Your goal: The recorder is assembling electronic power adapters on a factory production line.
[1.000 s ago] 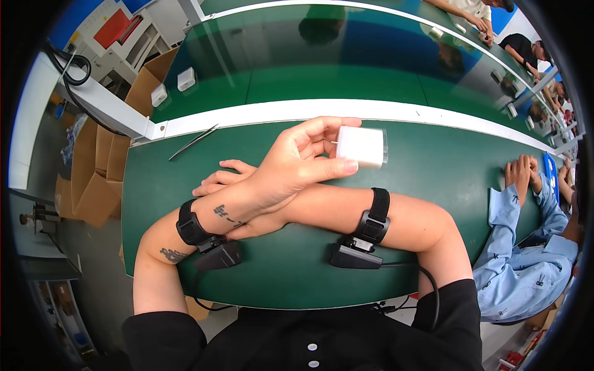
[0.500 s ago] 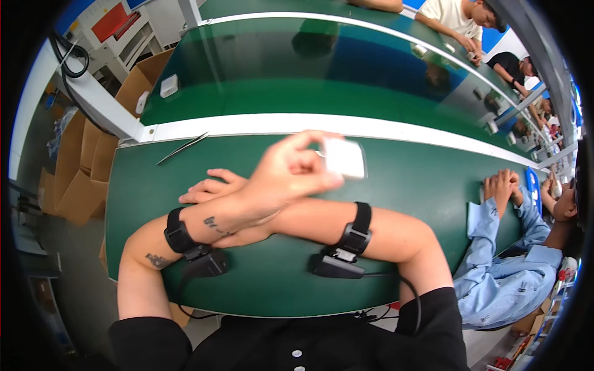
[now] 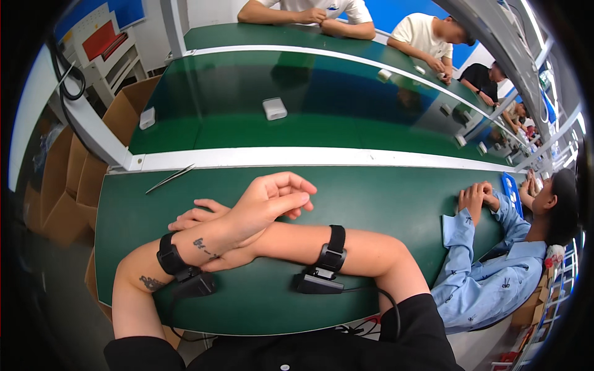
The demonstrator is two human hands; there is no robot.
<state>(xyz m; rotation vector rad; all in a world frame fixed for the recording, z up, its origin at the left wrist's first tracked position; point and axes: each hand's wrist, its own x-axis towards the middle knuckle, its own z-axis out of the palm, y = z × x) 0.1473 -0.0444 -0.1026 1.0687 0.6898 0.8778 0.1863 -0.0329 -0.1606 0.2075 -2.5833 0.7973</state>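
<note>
My forearms are crossed over the green tabletop, the left one lying on top. My left hand (image 3: 272, 196) is empty, its fingers loosely bent and the thumb apart from the palm. Beneath my left forearm, my right hand (image 3: 199, 215) rests by the table with its fingers stretched out; part of it is hidden. A small white case with rounded corners (image 3: 275, 109) lies beyond the white rail on the dark green shiny surface. Another white case (image 3: 147, 117) is at that surface's left end. Metal tweezers (image 3: 170, 178) lie near the rail, touched by neither hand.
A white rail (image 3: 297, 156) separates my tabletop from the far surface. To my right sits a person in a light blue shirt (image 3: 495, 281), hands on the table near a blue tray (image 3: 512, 193). Cardboard boxes (image 3: 68, 191) stand at left. Cables hang below my wrist-strapped devices. Other people sit across.
My left hand has let go of the white case and drawn back empty; a white case now lies beyond the rail. My right hand stays under the left forearm. The view has shifted.
</note>
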